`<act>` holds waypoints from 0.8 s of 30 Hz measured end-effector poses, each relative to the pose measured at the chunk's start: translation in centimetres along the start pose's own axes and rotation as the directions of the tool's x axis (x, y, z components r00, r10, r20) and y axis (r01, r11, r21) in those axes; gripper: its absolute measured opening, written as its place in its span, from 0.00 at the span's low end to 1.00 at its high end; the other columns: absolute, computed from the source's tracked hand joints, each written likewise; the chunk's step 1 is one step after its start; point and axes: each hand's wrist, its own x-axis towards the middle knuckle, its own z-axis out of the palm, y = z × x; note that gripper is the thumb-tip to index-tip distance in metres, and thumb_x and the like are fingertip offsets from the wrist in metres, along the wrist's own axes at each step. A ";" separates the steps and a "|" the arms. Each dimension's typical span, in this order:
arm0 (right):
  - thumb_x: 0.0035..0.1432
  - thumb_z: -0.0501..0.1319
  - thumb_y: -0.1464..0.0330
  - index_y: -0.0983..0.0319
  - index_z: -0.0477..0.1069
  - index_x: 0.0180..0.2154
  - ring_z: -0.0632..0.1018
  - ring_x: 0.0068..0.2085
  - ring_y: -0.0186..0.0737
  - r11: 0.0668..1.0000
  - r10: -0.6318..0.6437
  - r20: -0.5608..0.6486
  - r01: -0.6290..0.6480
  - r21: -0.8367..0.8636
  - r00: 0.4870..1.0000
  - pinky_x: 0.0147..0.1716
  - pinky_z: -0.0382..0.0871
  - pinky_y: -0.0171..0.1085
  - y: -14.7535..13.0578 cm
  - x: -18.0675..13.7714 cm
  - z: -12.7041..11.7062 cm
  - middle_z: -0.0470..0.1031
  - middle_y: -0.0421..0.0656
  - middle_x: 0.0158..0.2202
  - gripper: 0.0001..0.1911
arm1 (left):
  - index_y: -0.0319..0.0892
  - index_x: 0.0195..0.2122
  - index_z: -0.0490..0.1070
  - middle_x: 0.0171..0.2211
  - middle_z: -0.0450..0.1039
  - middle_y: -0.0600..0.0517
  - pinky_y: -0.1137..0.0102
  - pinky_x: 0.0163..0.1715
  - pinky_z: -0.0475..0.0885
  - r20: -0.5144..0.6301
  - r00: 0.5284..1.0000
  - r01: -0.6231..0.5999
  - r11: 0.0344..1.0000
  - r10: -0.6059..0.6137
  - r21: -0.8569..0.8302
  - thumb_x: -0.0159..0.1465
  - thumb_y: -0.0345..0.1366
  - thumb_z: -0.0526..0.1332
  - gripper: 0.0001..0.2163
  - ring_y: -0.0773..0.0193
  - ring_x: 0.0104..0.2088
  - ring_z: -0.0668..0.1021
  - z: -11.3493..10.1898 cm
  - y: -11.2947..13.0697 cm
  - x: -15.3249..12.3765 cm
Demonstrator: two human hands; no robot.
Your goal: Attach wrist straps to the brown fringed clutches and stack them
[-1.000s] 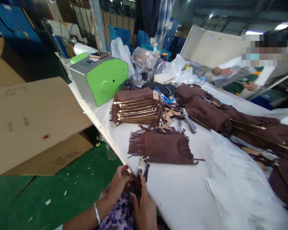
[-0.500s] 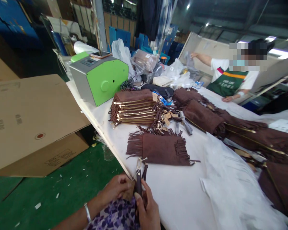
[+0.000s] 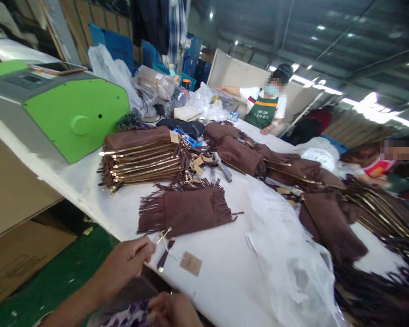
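At the near table edge, my left hand (image 3: 136,256) is closed in a pinch on a brown strap by its metal clasp (image 3: 162,237). A short dark strap end (image 3: 165,256) lies beyond the fingertips, and a thin white string runs from it towards a tan cardboard tag (image 3: 191,264) on the table. Lower down, over my purple patterned clothing, my right hand (image 3: 175,311) is blurred with curled fingers; what they hold is hidden. Just past the clasp, a brown fringed pouch (image 3: 191,209) lies flat.
Behind the pouch sits a stack of brown gold-zipped pouches (image 3: 143,159). A green and grey machine (image 3: 78,118) stands at left. White plastic sheeting (image 3: 282,254) and more brown pouches (image 3: 330,222) cover the right. A co-worker (image 3: 264,109) stands across the table; another person is at far right.
The view has swung right. The tag has gone from my left hand to the table. My left hand is now at the clasp, and my right hand has moved down off the strap's upper part.
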 end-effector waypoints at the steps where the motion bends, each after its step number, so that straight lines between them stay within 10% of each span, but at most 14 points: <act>1: 0.58 0.59 0.63 0.55 0.77 0.29 0.71 0.18 0.33 0.999 0.024 -0.008 -0.024 -0.024 1.000 0.19 0.62 0.29 0.1 -0.1 -2.1 0.71 0.33 0.18 0.09 | 0.44 0.40 0.74 0.35 0.78 0.51 0.71 0.34 0.72 -0.132 0.988 -0.066 0.991 0.081 0.118 0.67 0.51 0.50 0.19 0.61 0.32 0.78 0.2 -0.6 0.8; 4: 0.62 0.54 0.70 0.56 0.76 0.36 0.76 0.28 0.35 0.986 0.028 -0.171 -0.056 -0.160 0.985 0.28 0.68 0.31 -0.7 0.9 -7.9 0.76 0.36 0.26 0.12 | 0.48 0.59 0.65 0.61 0.64 0.49 0.58 0.59 0.64 -0.251 0.876 -0.280 0.857 0.413 0.433 0.68 0.45 0.50 0.20 0.53 0.59 0.69 1.9 -3.1 3.7; 9: 0.57 0.61 0.73 0.58 0.69 0.51 0.73 0.48 0.46 0.809 -0.185 -0.214 0.024 -0.587 0.959 0.46 0.69 0.43 -0.4 4.9 -10.6 0.73 0.46 0.49 0.19 | 0.52 0.64 0.59 0.67 0.53 0.50 0.53 0.61 0.62 -0.052 0.763 -0.470 0.607 0.645 0.641 0.67 0.35 0.50 0.23 0.50 0.64 0.63 3.8 -7.2 9.6; 18: 0.57 0.63 0.77 0.61 0.73 0.36 0.73 0.40 0.46 0.727 -0.042 -0.064 -0.013 -0.687 0.997 0.39 0.68 0.42 0.8 6.4 -8.6 0.73 0.45 0.39 0.06 | 0.50 0.69 0.48 0.71 0.40 0.51 0.56 0.65 0.57 0.184 0.892 -0.438 0.685 0.414 0.582 0.69 0.36 0.50 0.26 0.54 0.68 0.55 -1.5 -3.0 7.2; 24: 0.54 0.66 0.69 0.60 0.75 0.32 0.75 0.35 0.44 0.795 -0.042 0.068 0.074 -0.602 0.997 0.31 0.69 0.37 0.3 4.3 -1.9 0.75 0.43 0.32 0.01 | 0.58 0.68 0.50 0.70 0.41 0.57 0.50 0.64 0.57 0.177 0.835 -0.501 0.587 0.520 0.636 0.67 0.36 0.51 0.27 0.49 0.67 0.55 -0.4 -5.4 7.9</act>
